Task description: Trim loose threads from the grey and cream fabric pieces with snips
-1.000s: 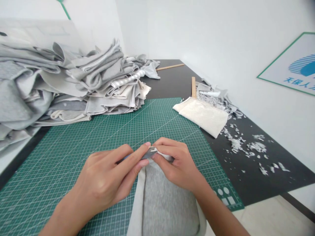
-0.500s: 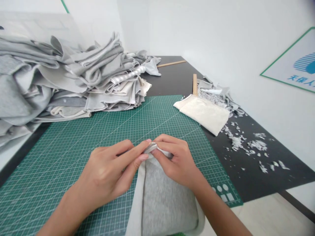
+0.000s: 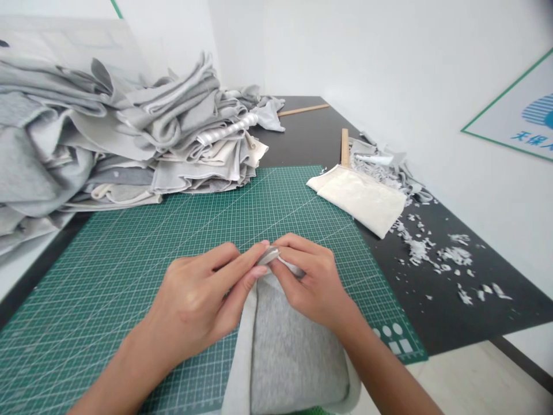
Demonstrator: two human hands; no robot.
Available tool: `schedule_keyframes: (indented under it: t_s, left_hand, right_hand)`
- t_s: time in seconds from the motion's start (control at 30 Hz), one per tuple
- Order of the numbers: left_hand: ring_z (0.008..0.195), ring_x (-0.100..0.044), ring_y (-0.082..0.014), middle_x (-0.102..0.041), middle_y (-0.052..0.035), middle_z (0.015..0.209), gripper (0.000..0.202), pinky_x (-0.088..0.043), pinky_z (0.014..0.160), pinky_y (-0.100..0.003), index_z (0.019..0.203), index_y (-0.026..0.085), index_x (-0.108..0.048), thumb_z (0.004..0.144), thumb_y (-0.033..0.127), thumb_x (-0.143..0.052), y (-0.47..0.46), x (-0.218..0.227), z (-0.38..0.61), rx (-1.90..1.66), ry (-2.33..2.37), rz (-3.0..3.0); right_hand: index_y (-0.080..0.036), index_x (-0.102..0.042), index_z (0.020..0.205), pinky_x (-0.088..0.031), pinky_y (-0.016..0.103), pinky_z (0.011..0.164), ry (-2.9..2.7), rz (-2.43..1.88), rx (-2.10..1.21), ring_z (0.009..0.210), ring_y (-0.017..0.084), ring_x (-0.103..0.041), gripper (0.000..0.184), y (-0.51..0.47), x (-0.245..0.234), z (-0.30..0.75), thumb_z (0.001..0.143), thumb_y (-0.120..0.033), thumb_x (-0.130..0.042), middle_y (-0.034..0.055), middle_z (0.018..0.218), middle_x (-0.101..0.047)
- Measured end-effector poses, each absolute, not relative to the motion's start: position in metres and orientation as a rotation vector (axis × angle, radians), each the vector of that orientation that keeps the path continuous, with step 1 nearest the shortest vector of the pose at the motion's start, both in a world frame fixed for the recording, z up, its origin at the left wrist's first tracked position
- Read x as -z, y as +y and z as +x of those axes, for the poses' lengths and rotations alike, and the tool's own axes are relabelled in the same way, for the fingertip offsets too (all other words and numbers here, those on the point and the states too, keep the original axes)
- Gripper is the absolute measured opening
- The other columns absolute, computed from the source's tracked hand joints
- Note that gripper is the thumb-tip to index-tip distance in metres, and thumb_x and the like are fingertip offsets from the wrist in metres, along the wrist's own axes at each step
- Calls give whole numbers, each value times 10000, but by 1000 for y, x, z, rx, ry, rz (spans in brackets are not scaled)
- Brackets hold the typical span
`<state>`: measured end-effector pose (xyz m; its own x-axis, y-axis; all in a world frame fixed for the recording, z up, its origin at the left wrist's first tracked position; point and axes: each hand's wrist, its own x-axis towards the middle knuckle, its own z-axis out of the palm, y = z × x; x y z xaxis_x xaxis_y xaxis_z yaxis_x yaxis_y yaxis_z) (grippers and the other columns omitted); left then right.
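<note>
Left hand (image 3: 194,302) and right hand (image 3: 313,285) were pinched together on the top corner, seemingly folded, of a grey cream-edged fabric panel (image 3: 294,351) lying on the green cutting mat (image 3: 129,305).

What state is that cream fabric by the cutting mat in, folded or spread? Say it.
Folded: the cream fabric lies as a flat, doubled piece, with a second layer showing at its left end.

grey fabric (image 3: 294,351) pinched in both hands (image 3: 199,302) (image 3: 313,285)

One head-worn camera looks forward and down, close above the left hand (image 3: 194,300) and right hand (image 3: 313,285).
</note>
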<state>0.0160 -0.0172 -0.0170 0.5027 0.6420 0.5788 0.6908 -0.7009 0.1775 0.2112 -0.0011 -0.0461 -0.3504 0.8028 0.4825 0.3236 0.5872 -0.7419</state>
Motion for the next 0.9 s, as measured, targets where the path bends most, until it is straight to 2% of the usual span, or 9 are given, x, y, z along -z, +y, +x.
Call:
schedule_keyframes:
  t_s: [0.27, 0.5, 0.73, 0.9]
  left_hand:
    - [533, -485, -64, -584, 15, 734, 320, -362, 468, -197, 1275, 156, -627, 958, 169, -583, -16, 24, 17, 1007, -1164, -2633]
    - [564, -511, -58, -594, 19, 733, 298, -411, 518, -189, 1230, 128, -656, 936, 167, -622, -15, 25, 21, 1117, -1223, -2652]
    - [543, -479, -49, -588, 16, 748, 299, -384, 500, -182, 1235, 122, -656, 940, 147, -609, -17, 26, 22, 1089, -1209, -2624]
    - [538, -473, -50, -577, 16, 725, 268, -372, 491, -182, 1204, 118, -674, 949, 154, -598, -17, 28, 26, 1149, -1282, -2651]
  right_hand:
    - [-154, -654, 790, -467, 275, 673, -1919, -921, -658, 727, 134, -595, 204, 0, 47, 210, 939, -110, -521, 45, 833, -653]
    - [-139, -653, 773, -465, 257, 665, -1895, -892, -625, 723, 126, -598, 191, 0, 52, 208, 908, -68, -538, 45, 827, -649]
    - [-139, -664, 808, -478, 259, 675, -1900, -891, -615, 730, 129, -606, 185, 0, 53, 207, 912, -65, -530, 48, 839, -655]
    - [-138, -639, 759, -475, 269, 658, -1916, -925, -546, 719, 137, -602, 201, -1, 57, 207, 901, -57, -523, 58, 834, -646]
